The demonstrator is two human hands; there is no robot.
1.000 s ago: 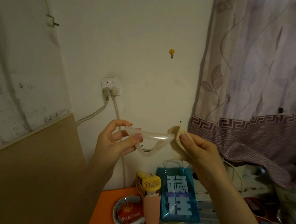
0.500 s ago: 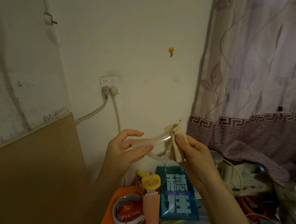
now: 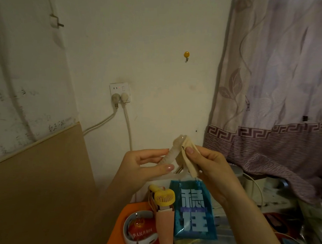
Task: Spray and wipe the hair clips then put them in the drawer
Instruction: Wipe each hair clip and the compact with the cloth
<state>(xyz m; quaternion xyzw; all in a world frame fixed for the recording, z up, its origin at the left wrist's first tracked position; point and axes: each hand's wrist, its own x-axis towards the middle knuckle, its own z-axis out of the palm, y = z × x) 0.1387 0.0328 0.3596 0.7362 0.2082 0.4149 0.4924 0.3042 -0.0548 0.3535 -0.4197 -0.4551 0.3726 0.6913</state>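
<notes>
Centre frame: left hand [image 3: 144, 165] is pinching the translucent hair clip [image 3: 171, 153]; right hand [image 3: 206, 163] is pressing a folded beige cloth [image 3: 187, 153] around it. Cloth is hiding the clip's far side, seemingly its hinge. Yellow mini fan [image 3: 164, 195] and blue bag [image 3: 194, 210] are sitting lower centre.

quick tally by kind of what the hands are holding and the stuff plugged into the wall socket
hair clip: 1, pinched by the left hand
wiping cloth: 1, gripped by the right hand
plugs in the wall socket: 2
total: 4
</notes>
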